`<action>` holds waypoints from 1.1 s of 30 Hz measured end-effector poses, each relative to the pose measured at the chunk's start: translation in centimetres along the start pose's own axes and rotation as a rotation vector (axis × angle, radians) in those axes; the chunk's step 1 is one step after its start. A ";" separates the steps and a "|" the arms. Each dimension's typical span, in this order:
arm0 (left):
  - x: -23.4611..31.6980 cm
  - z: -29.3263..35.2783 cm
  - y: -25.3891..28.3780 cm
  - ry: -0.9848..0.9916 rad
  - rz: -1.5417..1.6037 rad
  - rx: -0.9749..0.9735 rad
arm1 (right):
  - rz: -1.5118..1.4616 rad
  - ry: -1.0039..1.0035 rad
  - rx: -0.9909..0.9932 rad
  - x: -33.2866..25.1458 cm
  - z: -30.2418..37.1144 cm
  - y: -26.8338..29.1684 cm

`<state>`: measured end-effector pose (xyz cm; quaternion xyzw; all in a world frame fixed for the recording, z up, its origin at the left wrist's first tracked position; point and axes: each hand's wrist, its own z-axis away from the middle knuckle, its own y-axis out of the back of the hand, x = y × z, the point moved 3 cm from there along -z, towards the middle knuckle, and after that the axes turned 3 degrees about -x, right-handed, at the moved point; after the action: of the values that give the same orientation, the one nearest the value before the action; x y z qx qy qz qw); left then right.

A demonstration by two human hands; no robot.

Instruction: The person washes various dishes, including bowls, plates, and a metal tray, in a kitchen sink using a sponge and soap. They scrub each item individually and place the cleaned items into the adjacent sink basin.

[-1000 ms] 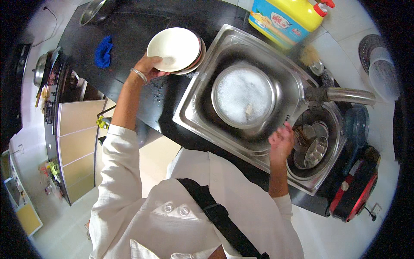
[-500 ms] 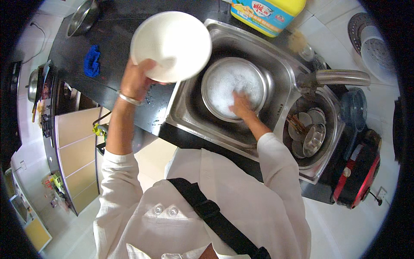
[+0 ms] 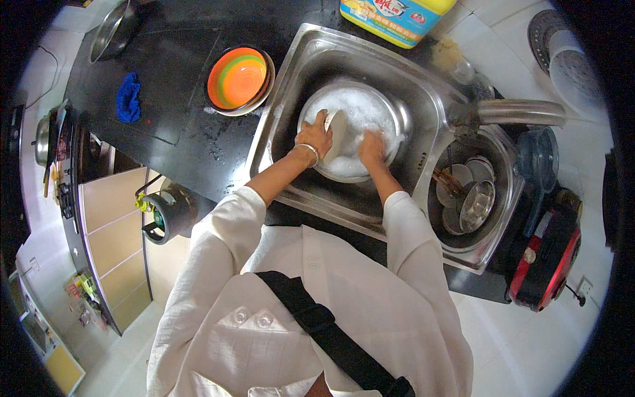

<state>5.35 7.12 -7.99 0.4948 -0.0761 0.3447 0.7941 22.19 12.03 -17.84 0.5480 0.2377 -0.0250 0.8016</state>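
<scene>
On the black surface we have a blue cloth, then an orange bowl; our left hand pinches a white bowl in the sudsy basin; our right hand's grip we cannot tell; a yellow jug bears a printed blue label.

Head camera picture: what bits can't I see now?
Head view: bottom of basin, hidden by foam.
Head view: whatever the right hand holds, if anything; blurred among foam.
Head view: top of yellow jug, cut off by upper edge.
Head view: inside of lower pale bowl, covered by orange bowl.
</scene>
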 end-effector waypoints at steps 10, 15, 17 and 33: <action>-4.0 -5.9 -5.2 0.006 0.358 0.201 | -0.815 -0.011 -0.285 -7.7 3.7 2.0; -2.0 -4.6 -3.6 0.279 0.744 -0.315 | -0.129 0.333 -0.389 -1.8 2.9 0.2; -1.6 -4.2 -3.6 0.343 0.811 -0.316 | -0.238 0.229 -0.298 -1.3 0.9 -1.2; -1.2 -4.7 -2.9 0.157 0.751 0.028 | -0.256 0.458 -0.173 -3.8 2.1 0.8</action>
<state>5.21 9.74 -13.00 0.4152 -0.1864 0.6494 0.6092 19.84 9.62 -14.98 0.4345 0.4813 0.0189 0.7611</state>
